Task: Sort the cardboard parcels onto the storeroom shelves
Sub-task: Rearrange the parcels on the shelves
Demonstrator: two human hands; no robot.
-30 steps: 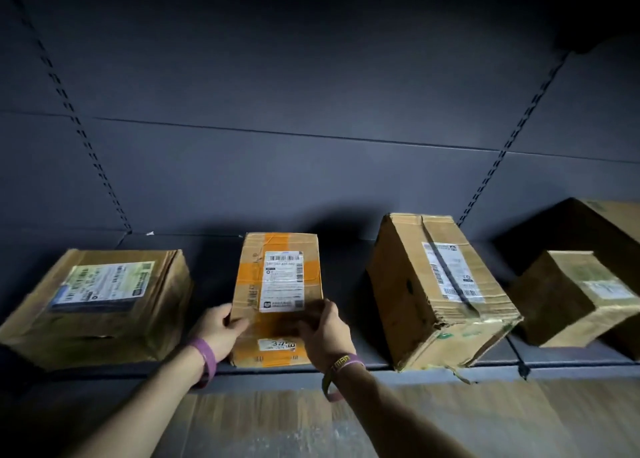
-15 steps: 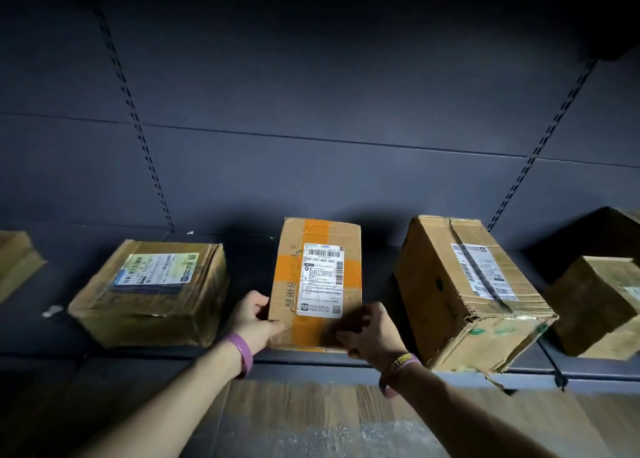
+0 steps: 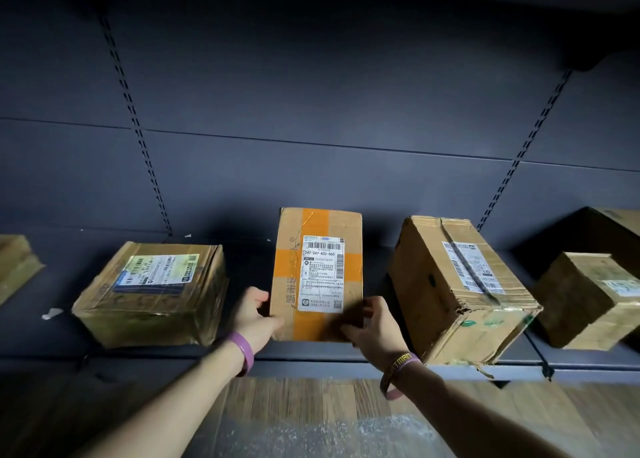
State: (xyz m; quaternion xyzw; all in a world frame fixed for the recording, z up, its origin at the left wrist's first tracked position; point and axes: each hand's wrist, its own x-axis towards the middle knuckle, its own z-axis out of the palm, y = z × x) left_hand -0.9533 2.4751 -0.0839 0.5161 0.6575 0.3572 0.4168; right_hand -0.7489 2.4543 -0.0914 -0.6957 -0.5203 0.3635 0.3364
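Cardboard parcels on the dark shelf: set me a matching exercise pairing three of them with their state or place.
Things:
1. Orange-taped cardboard parcel
2. Flat brown parcel with yellowish label
3. Tall brown parcel with torn corner

States:
A. Overhangs the shelf's front edge, right of both hands
B. Gripped by both hands
C. Lies untouched, left of both hands

Pairs: 1-B, 2-C, 3-A

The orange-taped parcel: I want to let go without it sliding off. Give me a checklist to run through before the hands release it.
1. Orange-taped parcel lies flat on the shelf: ok.
2. Near edge behind the shelf lip: ok.
3. Gaps to the glossy-taped box and the dented box: ok.
4. Shipping label faces up: ok.
5. Left hand and right hand free to withdraw: ok.
6. Pushed against the back panel: cannot tell.
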